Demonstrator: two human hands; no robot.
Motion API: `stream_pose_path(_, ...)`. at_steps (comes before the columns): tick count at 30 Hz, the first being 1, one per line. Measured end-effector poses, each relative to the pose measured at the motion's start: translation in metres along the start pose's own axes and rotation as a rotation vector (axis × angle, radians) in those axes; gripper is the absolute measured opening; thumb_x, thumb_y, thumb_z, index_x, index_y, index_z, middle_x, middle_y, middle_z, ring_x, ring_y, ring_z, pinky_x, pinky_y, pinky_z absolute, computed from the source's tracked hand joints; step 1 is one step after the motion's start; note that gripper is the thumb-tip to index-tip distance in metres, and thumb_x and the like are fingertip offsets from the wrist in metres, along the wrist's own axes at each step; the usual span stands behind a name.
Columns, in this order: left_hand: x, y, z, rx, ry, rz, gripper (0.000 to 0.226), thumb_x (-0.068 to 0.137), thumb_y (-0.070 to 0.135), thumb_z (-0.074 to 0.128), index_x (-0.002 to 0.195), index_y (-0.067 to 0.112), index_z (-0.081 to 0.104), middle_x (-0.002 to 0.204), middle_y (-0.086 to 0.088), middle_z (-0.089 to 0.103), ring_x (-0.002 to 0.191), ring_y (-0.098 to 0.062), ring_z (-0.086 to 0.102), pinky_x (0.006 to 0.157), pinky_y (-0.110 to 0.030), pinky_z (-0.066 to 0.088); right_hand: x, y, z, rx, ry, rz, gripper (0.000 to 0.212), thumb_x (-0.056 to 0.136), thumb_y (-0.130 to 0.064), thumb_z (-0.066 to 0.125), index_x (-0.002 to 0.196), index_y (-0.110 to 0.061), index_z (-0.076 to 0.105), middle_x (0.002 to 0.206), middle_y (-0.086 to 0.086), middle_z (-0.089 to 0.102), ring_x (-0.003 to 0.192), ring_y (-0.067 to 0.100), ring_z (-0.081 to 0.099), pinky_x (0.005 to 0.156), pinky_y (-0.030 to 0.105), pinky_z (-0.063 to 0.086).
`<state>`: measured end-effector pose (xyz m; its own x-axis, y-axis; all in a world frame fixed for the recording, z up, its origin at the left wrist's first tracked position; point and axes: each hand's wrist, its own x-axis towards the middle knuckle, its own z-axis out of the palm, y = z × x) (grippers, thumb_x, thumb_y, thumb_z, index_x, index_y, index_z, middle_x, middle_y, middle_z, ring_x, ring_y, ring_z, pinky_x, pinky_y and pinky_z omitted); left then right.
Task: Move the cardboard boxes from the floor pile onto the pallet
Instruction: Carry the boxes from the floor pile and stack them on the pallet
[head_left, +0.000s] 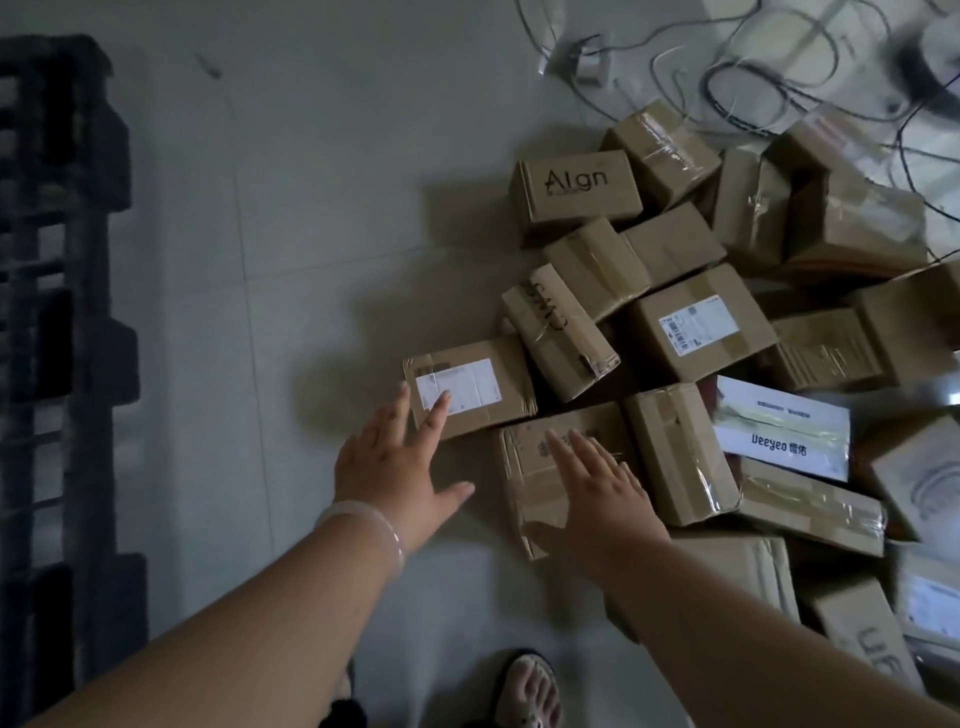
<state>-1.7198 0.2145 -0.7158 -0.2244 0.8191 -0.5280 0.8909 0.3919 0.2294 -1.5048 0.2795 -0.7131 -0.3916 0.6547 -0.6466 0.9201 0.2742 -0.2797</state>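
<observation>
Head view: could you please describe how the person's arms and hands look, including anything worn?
No sleeves or gloves are in view on either arm. The wrist of the left hand carries a pale, translucent, smooth round bangle. The right hand and its wrist show no jewellery or watch.

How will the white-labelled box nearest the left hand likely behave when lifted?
The white-labelled box looks stiff: crisp edges, taped seams. Probably light, since it is small beside the left hand. Lying on a broad face, it seems unlikely to tip or roll.
</observation>
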Motion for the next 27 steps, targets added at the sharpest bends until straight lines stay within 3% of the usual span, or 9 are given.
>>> stream_pose_path(6,0.064,0.02,0.083,0.008,-0.05,0.109,0.095,0.083,0.072,0.05,0.151,0.046,-0.012,0.161,0.002,-0.024,0.15,-0.02,-0.004,0.118,-0.038,0.011,0.069,0.042,0.051,0.02,-0.042,0.095,0.101,0.086,-0.063,0.06,0.156,-0.038,-0.009,0.166,-0.007,-0.01,0.152,0.017,-0.009,0.121,0.039,-0.002)
stream_pose_path(11,0.103,0.042,0.17,-0.139,-0.145,0.111,0.097,0.081,0.07,0.056,0.147,0.054,-0.014,0.16,0.004,-0.027,0.15,-0.023,-0.008,0.119,-0.04,0.011,0.106,0.111,0.097,0.122,0.0,0.302,0.103,0.085,-0.059,0.065,0.155,-0.04,-0.009,0.166,-0.005,-0.009,0.152,0.022,-0.002,0.121,0.044,0.009)
stream_pose_path(15,0.113,0.057,0.224,-0.201,-0.259,0.149,0.1,0.079,0.067,0.064,0.146,0.058,-0.01,0.151,-0.001,-0.044,0.149,-0.029,-0.012,0.121,-0.041,0.013,0.119,0.159,0.122,0.114,0.068,0.383,0.108,0.079,-0.065,0.067,0.154,-0.043,-0.007,0.165,-0.003,0.0,0.151,0.027,0.01,0.119,0.045,0.019)
stream_pose_path(17,0.116,0.059,0.24,-0.211,-0.236,0.156,0.103,0.078,0.062,0.068,0.147,0.056,-0.008,0.142,0.002,-0.054,0.149,-0.028,-0.012,0.12,-0.041,0.017,0.125,0.177,0.132,0.12,0.104,0.403,0.107,0.077,-0.066,0.067,0.152,-0.047,-0.006,0.163,-0.003,0.007,0.148,0.029,0.019,0.117,0.047,0.029)
stream_pose_path(19,0.118,0.055,0.246,-0.226,-0.184,0.174,0.105,0.078,0.054,0.073,0.146,0.058,-0.006,0.14,0.004,-0.056,0.149,-0.027,-0.012,0.12,-0.041,0.02,0.129,0.184,0.136,0.221,0.121,0.453,0.104,0.076,-0.064,0.07,0.147,-0.056,-0.006,0.157,-0.002,0.02,0.137,0.031,0.036,0.104,0.049,0.046)
stream_pose_path(20,0.118,0.052,0.247,-0.239,-0.175,0.177,0.106,0.078,0.05,0.075,0.144,0.061,-0.006,0.142,0.004,-0.055,0.149,-0.026,-0.012,0.12,-0.038,0.02,0.129,0.184,0.138,0.28,0.121,0.482,0.104,0.075,-0.062,0.072,0.144,-0.06,-0.006,0.153,0.0,0.027,0.132,0.031,0.041,0.097,0.047,0.05)
stream_pose_path(22,0.112,0.043,0.245,-0.29,-0.224,0.135,0.107,0.079,0.044,0.077,0.134,0.068,-0.011,0.15,-0.001,-0.045,0.15,-0.025,-0.006,0.116,-0.032,0.02,0.126,0.176,0.145,0.316,0.111,0.492,0.105,0.074,-0.062,0.073,0.141,-0.063,-0.008,0.148,0.001,0.033,0.129,0.03,0.044,0.096,0.045,0.049)
stream_pose_path(25,0.097,0.027,0.241,-0.388,-0.334,0.028,0.107,0.08,0.042,0.076,0.126,0.073,-0.015,0.16,-0.013,-0.01,0.146,-0.027,0.022,0.11,-0.028,0.028,0.114,0.16,0.16,0.342,0.081,0.437,0.111,0.072,-0.06,0.076,0.137,-0.067,-0.013,0.147,0.003,0.035,0.129,0.03,0.044,0.102,0.048,0.046)
stream_pose_path(27,0.088,0.016,0.241,-0.415,-0.334,-0.011,0.109,0.079,0.042,0.077,0.124,0.074,-0.018,0.156,-0.01,0.005,0.14,-0.025,0.033,0.108,-0.029,0.031,0.108,0.151,0.169,0.406,0.016,0.407,0.117,0.071,-0.055,0.08,0.134,-0.071,-0.018,0.148,0.005,0.034,0.127,0.03,0.046,0.098,0.047,0.049)
